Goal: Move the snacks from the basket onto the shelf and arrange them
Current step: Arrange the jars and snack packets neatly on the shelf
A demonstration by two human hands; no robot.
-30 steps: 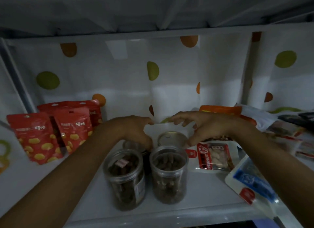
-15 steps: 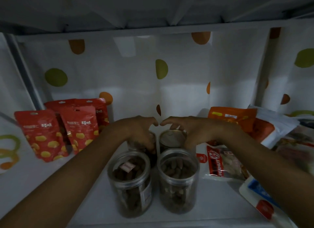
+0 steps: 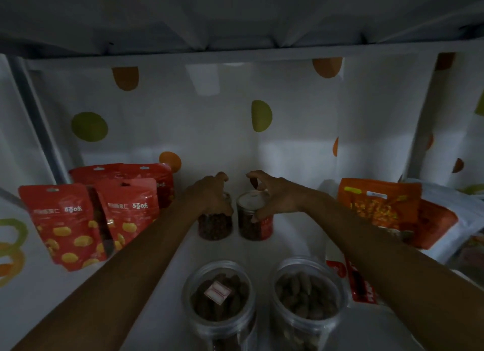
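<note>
Two small clear cans of dark snacks stand side by side deep on the white shelf (image 3: 296, 235). My left hand (image 3: 212, 196) grips the top of the left can (image 3: 214, 226). My right hand (image 3: 272, 193) curls round the right can (image 3: 252, 223), thumb low on its side, fingers arched above its silver lid. Nearer to me stand two larger clear jars: the left jar (image 3: 218, 298) with a small sachet on top of its contents, and the right jar (image 3: 306, 301). The basket is out of view.
Red pouches (image 3: 70, 219) with yellow print stand at the left against the dotted liner. Orange bags (image 3: 379, 206) lie at the right, with a red-and-white packet (image 3: 340, 269) under my right forearm. The shelf above hangs low overhead.
Both hands have pushed the two small cans further back on the shelf, away from the two large jars. The camera has dropped lower and closer.
</note>
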